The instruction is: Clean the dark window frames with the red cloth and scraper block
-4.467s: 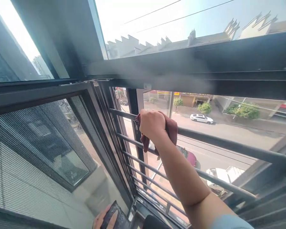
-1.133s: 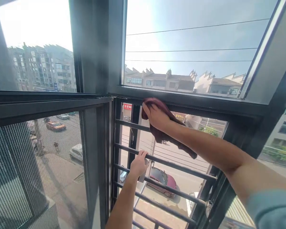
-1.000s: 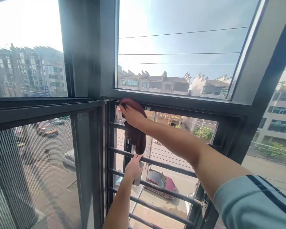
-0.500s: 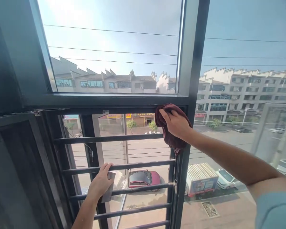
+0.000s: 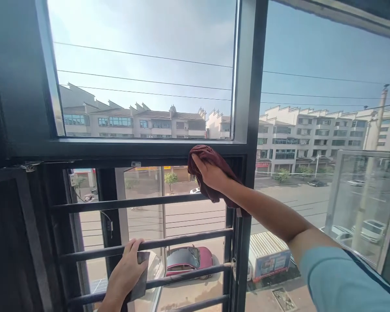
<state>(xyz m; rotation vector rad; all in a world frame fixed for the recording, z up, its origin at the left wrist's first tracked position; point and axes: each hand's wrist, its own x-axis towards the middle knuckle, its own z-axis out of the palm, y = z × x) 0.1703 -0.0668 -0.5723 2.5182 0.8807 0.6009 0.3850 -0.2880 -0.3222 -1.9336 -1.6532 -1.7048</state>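
A maroon cloth [image 5: 211,193] lies bunched beneath and around the right hand [image 5: 211,174], whose fingers are clasped on it; its upper folds overlap the lower edge of the horizontal rail [image 5: 133,149] just above the hand, and its lower folds hang under the wrist, in front of the top bar [image 5: 133,203]. The left hand [image 5: 126,273], lower and to the left, grips a grey flat piece [image 5: 138,287], its fingers over the second bar [image 5: 188,239]. The rail limits the right hand's room above, the vertical post [image 5: 251,108] at right; to its left runs a gap between rail and top bar. In view: two hands, one cloth, one flat piece, four bars and, below the right hand outside, one red car [image 5: 188,261].
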